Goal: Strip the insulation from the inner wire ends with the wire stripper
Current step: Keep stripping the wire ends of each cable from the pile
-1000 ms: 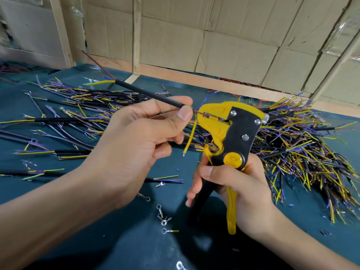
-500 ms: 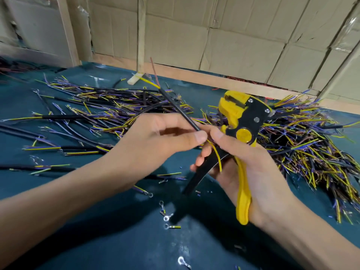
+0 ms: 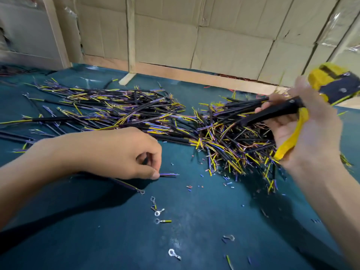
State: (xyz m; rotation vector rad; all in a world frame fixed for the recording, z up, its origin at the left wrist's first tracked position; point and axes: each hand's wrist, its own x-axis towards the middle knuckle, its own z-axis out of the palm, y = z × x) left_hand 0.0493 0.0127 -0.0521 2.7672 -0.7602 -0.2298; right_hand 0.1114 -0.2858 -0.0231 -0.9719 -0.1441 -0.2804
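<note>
Yellow-and-black wire stripper (image 3: 303, 112) sits gripped in the right hand (image 3: 303, 133), raised over the heaped cut cables (image 3: 224, 133). Low on the teal bench (image 3: 97, 240), the left hand (image 3: 124, 152) pinches a short cable (image 3: 168, 174) showing its inner wires.

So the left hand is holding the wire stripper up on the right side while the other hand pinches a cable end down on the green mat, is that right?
Not quite. The head view shows the right hand holding the wire stripper up on the right side. The left hand is the one that pinches a cable end down on the green mat.
</note>
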